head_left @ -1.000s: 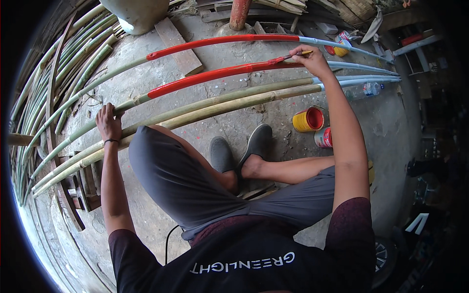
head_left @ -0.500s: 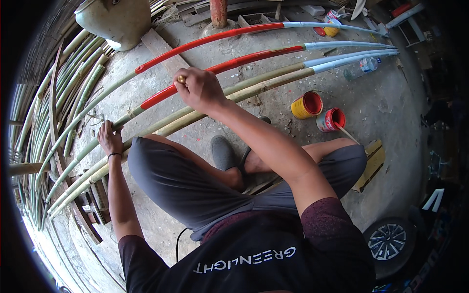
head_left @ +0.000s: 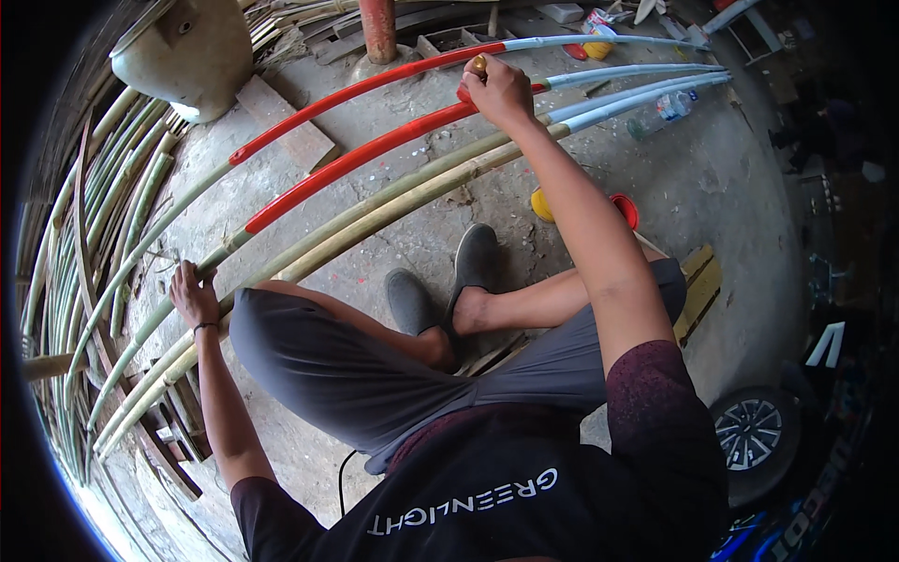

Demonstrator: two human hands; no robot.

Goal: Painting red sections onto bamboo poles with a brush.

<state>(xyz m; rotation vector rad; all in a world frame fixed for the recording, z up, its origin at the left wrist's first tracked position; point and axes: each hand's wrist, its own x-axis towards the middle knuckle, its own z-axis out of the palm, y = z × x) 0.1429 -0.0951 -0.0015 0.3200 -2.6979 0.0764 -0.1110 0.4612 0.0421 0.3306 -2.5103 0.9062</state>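
Observation:
My left hand (head_left: 194, 295) is closed around the bare green end of a bamboo pole (head_left: 375, 145), whose middle is glossy red and far right end pale blue. Above the right end of the red stretch, my right hand (head_left: 503, 94) grips a paintbrush (head_left: 479, 65); its golden handle end sticks up from the fist, and red shows below the fingers. Most of the brush is hidden. Beyond lies another pole (head_left: 375, 82), also painted red and pale blue. Nearer to my knees run two poles of plain tan bamboo (head_left: 403, 208) with pale blue right ends.
A yellow can (head_left: 541, 204) and a red can (head_left: 625, 211) stand partly behind my right forearm. A plastic bottle (head_left: 670, 106) lies past the blue ends. Stacked bamboo (head_left: 140, 192) fills the left, below a large pot (head_left: 187, 61). A wheel (head_left: 749, 433) stands at lower right.
My right hand has moved right along the pole with the brush, from mid-red to near the blue part. My left hand keeps its hold. The whole view has shifted slightly.

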